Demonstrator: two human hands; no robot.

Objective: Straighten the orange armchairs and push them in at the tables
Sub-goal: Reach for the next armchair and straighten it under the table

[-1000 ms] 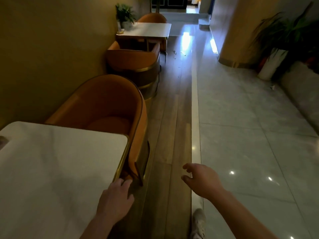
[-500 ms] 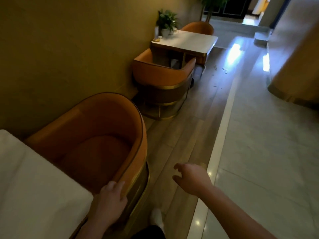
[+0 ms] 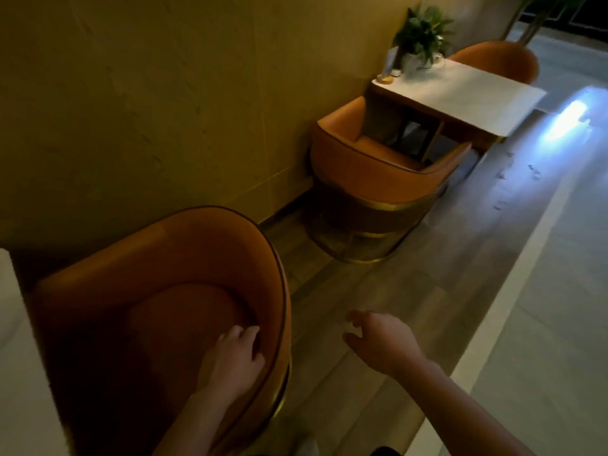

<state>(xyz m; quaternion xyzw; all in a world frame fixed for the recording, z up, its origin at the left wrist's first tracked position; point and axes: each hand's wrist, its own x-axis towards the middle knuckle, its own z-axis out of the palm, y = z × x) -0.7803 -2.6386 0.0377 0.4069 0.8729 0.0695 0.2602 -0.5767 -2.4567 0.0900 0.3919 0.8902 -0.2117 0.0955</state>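
The nearest orange armchair (image 3: 184,258) fills the lower left, its open front facing the white table (image 3: 13,340) at the left edge. My left hand (image 3: 235,360) is curled over the inside of this chair's right arm rim. My right hand (image 3: 381,343) hovers open over the wood floor just right of the chair, touching nothing. A second orange armchair (image 3: 371,182) stands further along the wall, facing a white table (image 3: 467,93), turned slightly askew. Behind that table shows the back of a third orange armchair (image 3: 500,60).
A yellow wall (image 3: 164,93) runs along the left. A potted plant (image 3: 422,34) and a small sign stand on the far table by the wall. Wood flooring (image 3: 411,284) lies beside the chairs, with pale tile floor (image 3: 543,307) to the right.
The view has swung left and closer to the nearest chair. My left hand has slid from the chair's front corner by the table onto its arm rim. The right hand stays open.
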